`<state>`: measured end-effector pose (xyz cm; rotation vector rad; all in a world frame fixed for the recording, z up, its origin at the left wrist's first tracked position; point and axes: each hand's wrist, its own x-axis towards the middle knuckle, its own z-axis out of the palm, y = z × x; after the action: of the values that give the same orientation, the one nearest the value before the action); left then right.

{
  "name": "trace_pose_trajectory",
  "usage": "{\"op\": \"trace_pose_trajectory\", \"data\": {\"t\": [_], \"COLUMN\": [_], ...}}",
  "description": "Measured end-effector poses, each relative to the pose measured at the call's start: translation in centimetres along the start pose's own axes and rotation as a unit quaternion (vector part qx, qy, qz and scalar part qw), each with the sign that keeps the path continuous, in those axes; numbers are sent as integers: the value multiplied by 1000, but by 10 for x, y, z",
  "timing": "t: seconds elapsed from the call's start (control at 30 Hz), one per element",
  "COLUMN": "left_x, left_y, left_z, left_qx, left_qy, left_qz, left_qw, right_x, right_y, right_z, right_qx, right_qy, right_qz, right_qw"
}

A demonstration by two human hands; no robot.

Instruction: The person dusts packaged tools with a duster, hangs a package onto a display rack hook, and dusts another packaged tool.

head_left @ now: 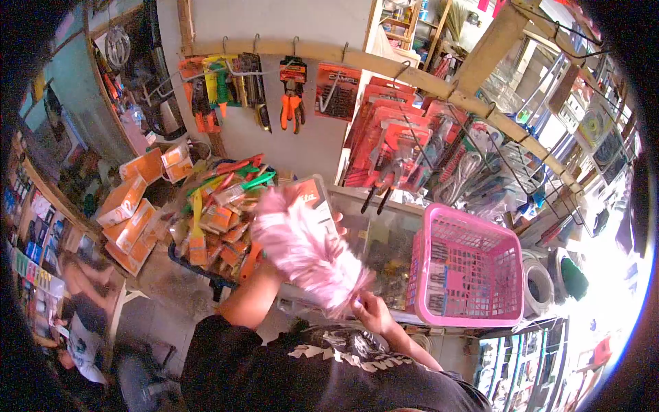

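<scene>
My right hand (pixel 373 313) is closed on the lower end of a fluffy pink-and-white duster (pixel 309 257), which is smeared by motion. The duster lies across a flat orange-and-white package (pixel 312 196) with partly visible lettering. Fingertips of my left hand (pixel 338 225) curl round the package's right edge. The duster hides the rest of that hand and the package's lower part. Left of my left forearm, a dark tray (pixel 180 259) holds a heap of paintbrushes (pixel 218 223) with yellow, green and red handles.
A pink plastic basket (pixel 508 302) with several small packs inside stands on the glass counter at right. Orange boxes (pixel 130 223) are piled at left. Carded pliers (pixel 292 99) and other tools hang from a wooden rail (pixel 439 81). Another person (pixel 86 336) sits at lower left.
</scene>
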<state>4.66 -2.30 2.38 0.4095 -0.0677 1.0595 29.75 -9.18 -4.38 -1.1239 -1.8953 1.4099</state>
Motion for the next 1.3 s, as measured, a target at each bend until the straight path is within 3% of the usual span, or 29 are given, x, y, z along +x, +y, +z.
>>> {"op": "trace_pose_trajectory", "data": {"t": [0.03, 0.07, 0.1, 0.13, 0.2, 0.3, 0.33, 0.4, 0.47, 0.5, 0.53, 0.6, 0.67, 0.73, 0.8, 0.9, 0.97, 1.07, 1.1, 1.2, 1.3], "left_x": [1, -3, -3, -7, -7, -7, -18, -26, -14, -15, -17, -25, -27, -27, -17, -26, -23, -17, -16, -21, -25], "left_y": [-7, -20, -30, -31, -38, -35, -39, -42, -39, -42, -45, -56, -61, -64, -54, -64, -65, -66, -66, -73, -75], "left_z": [11, 29, 26, 27, 36, 23, 29, 7, 7, 6, 5, 4, 12, 19, -5, 11, 18, -25, -43, 29, 23], "left_qx": [8, 62, 115, 119, 166, 89, 78, -1, 16, 25, 33, 50, 19, 47, -43, 79, 31, -34, -62, 108, 129], "left_qy": [-3, -18, 93, 46, 73, -101, 4, 18, -59, -47, -34, 92, 38, 38, -55, 21, -20, 8, 37, 53, 94], "left_qz": [61, 207, 278, 287, 309, 262, 285, 277, 218, 223, 227, 302, 327, 335, 130, 330, 286, 158, 97, 290, 307], "left_qw": [998, 976, 949, 949, 934, 956, 955, 961, 974, 973, 973, 948, 944, 940, 989, 940, 958, 987, 993, 949, 938], "right_x": [0, -2, -3, -4, -7, -10, -11, -12, -13, -13, -13, -14, -13, -17, -21, -20, -19, -27, -30, -32, -36], "right_y": [19, 32, 23, 34, 53, 58, 57, 52, 36, 36, 36, 35, 38, 30, 24, 31, 41, 8, -5, 41, 36], "right_z": [-3, -5, -7, -8, -10, -13, -14, -15, -16, -16, -16, -15, -14, -17, -16, -23, -30, -22, -28, -29, -30], "right_qx": [55, 110, 156, 120, 75, 111, 122, 143, 53, -28, 19, 109, 196, 156, 150, 173, 180, 46, 51, 171, 99], "right_qy": [-2, -6, 2, -10, -32, -39, -45, -57, -79, -97, -89, -70, -42, -86, -86, -79, -95, -94, -136, -81, -67], "right_qz": [36, 72, 153, 117, 56, 23, 36, 63, 40, -1, 20, 63, 73, 54, 40, 68, 152, -47, 5, 88, 54], "right_qw": [998, 991, 976, 986, 995, 993, 991, 986, 995, 995, 996, 990, 977, 983, 984, 979, 967, 993, 989, 978, 991]}}
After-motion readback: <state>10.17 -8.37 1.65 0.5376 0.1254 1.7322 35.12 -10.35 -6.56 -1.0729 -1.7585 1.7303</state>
